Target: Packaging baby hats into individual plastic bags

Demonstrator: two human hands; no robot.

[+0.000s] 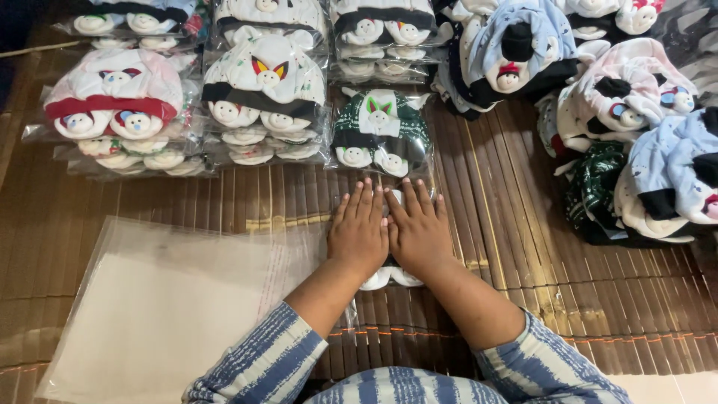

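- A bagged baby hat lies on the bamboo mat, almost wholly covered by both hands; only white rounded bits show at the near edge below the palms, and a sliver between the fingertips.
- The left hand lies palm down on the hat, fingers straight and held close together, pointing away from the person.
- The right hand lies flat just beside it, the two hands touching along their inner edges; its fingers are straight too, slightly fanned. Neither hand grips anything; both press flat.
- Both forearms come out of blue-and-white striped sleeves near the bottom edge.
- Just beyond the hat, almost touching the fingertips, sits a green-and-white hat in a clear bag.
- Beyond and to the left of the hat stand piles of bagged hats: a white one with a black band and a white one with a red band.
- Left of the hat, near the left sleeve, lies a stack of empty clear plastic bags, flat on the mat.
- Right of the hat, well apart, is a loose heap of unbagged hats in blue, pink, white and dark green.
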